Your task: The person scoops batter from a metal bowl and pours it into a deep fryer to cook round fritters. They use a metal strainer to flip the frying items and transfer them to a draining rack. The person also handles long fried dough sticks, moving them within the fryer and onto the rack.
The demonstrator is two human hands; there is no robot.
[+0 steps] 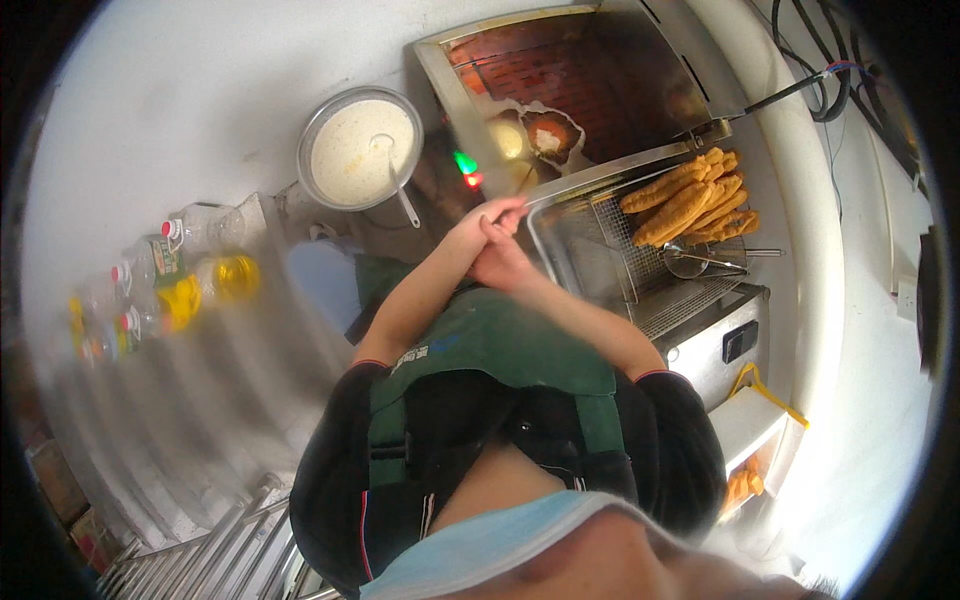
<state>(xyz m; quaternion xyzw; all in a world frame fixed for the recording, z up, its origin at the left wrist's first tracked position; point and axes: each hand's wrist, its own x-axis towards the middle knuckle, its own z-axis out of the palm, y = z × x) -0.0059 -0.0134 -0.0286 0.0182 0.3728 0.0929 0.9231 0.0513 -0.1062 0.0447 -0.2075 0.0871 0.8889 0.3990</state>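
Observation:
My left hand (495, 216) and my right hand (504, 259) touch each other at the near edge of a rectangular metal fryer (581, 180). A thin dark stick-like thing shows beyond my left fingertips; whether it is held cannot be told. My right fingers lie against the left hand, their grip partly hidden. In the dark reddish oil, near the left corner, are a pale yellow round piece (507, 139) and a foam-ringed piece with a whitish middle (548, 139). Left of the fryer stands a metal bowl of pale speckled batter (352, 161) with a ladle (403, 196) in it.
Fried dough sticks (686, 196) lie piled on a wire rack (619, 234) at the right, beside a clear-walled tray (551, 255) and a strainer (685, 260). Plastic oil bottles (234, 277) stand at the left. Black cables (784, 95) run at upper right.

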